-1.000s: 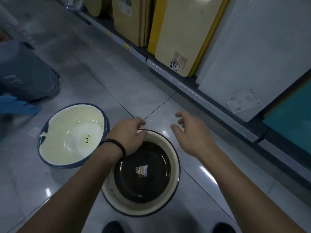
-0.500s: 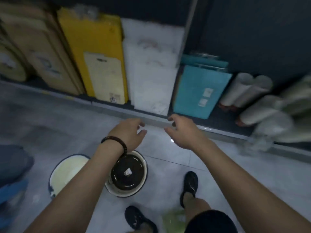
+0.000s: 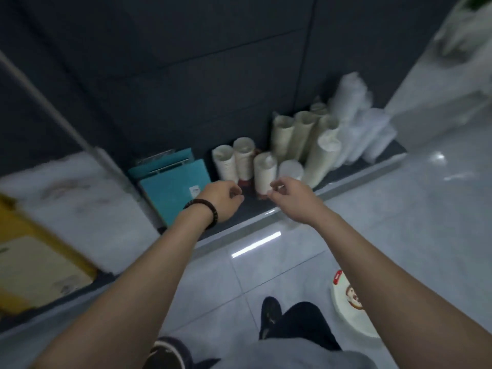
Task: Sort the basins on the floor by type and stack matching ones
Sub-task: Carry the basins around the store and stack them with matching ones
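1. Both arms are stretching forward through the middle of the frame, side by side, and the hands are hovering over the dark front ledge of a low shelf (image 3: 359, 166).
2. The left hand (image 3: 222, 201), just left of centre, is hanging with its fingers loosely curled inward and is holding nothing. A dark beaded bracelet (image 3: 206, 209) is sitting on its wrist.
3. The right hand (image 3: 288, 194), just right of centre, is floating near the left one with a gap between them. Its fingers are relaxed and bent, the thumb is close to the forefinger, and it too is empty.
4. The one basin in view, a white basin (image 3: 346, 296) with a red and brown print inside and a red mark at its rim, is lying on the pale tiled floor (image 3: 399, 235) in the lower right of the frame. The right forearm is covering much of it, and it is well apart from both hands.
5. Cream paper rolls (image 3: 263, 171) are standing on end on the shelf just beyond the fingertips. Taller rolls and blurred white bundles are crowding in behind them towards the upper right.
6. Teal boards (image 3: 175, 187) are leaning on the shelf to the left of the rolls, behind the left hand. Further left, a white board (image 3: 80, 195) and a yellow board (image 3: 26, 262) are smearing out in motion blur.
7. A dark shoe (image 3: 270, 315) is planted on the tiles at bottom centre, just left of the basin.
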`<state>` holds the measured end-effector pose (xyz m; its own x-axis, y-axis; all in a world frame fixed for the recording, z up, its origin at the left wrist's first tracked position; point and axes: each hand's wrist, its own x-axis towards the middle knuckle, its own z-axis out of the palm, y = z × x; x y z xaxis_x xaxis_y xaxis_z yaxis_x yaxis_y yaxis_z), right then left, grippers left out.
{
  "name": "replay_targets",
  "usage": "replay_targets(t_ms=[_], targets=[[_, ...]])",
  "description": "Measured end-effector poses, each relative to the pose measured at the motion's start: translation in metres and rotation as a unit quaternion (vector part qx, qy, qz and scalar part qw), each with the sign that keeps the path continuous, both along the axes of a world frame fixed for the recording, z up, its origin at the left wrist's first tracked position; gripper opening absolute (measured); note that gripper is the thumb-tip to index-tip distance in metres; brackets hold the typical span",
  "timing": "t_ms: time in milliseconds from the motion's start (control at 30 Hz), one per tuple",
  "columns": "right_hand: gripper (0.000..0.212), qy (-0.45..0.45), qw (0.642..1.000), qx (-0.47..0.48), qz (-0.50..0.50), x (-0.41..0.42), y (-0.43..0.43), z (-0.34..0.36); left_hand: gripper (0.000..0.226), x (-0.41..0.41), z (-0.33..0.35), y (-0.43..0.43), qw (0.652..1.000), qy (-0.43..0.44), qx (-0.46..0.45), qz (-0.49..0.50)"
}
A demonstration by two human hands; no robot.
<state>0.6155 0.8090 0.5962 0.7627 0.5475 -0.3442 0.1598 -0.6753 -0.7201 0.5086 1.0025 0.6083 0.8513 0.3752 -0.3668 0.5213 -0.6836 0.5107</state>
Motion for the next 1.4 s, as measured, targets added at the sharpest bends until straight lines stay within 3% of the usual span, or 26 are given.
replay_targets(t_ms=[133,233,300,500,633,800,933,1033,1200,1300,1400], targets=[[0.035,0.083,0.985,0.051,-0.145,0.058,-0.078,-0.017,0.018,0.09,-0.005,-0.044,0.998,0.005,-0.03,-0.059],[0.014,0.134,0.952,0.071,-0.265,0.088,-0.144,-0.033,0.017,0.149,-0.018,-0.078,0.992,0.026,-0.032,-0.117],[0.012,0.144,0.925,0.078,-0.341,0.098,-0.185,-0.045,0.017,0.187,-0.033,-0.106,0.985,0.04,-0.051,-0.157],[0.021,0.183,0.824,0.078,-0.531,0.082,-0.291,-0.076,0.021,0.277,-0.082,-0.22,0.942,0.097,-0.098,-0.306],[0.022,0.202,0.725,0.076,-0.654,0.051,-0.358,-0.107,0.023,0.317,-0.124,-0.28,0.901,0.167,-0.104,-0.387],[0.022,0.231,0.673,0.037,-0.701,0.031,-0.436,-0.16,0.023,0.351,-0.188,-0.339,0.884,0.228,-0.074,-0.402],[0.019,0.276,0.638,0.037,-0.718,0.042,-0.498,-0.231,0.017,0.365,-0.259,-0.396,0.891,0.274,-0.076,-0.354],[0.016,0.306,0.627,0.029,-0.716,0.054,-0.538,-0.306,0.008,0.374,-0.333,-0.44,0.906,0.274,-0.069,-0.316],[0.02,0.326,0.666,-0.05,-0.669,0.076,-0.585,-0.463,0.018,0.376,-0.496,-0.487,0.914,0.317,-0.068,-0.243],[0.028,0.356,0.68,-0.085,-0.635,0.087,-0.604,-0.557,0.012,0.362,-0.594,-0.5,0.897,0.373,-0.053,-0.233],[0.034,0.354,0.676,-0.126,-0.633,0.092,-0.622,-0.636,0.058,0.349,-0.683,-0.501,0.878,0.431,-0.046,-0.204]])
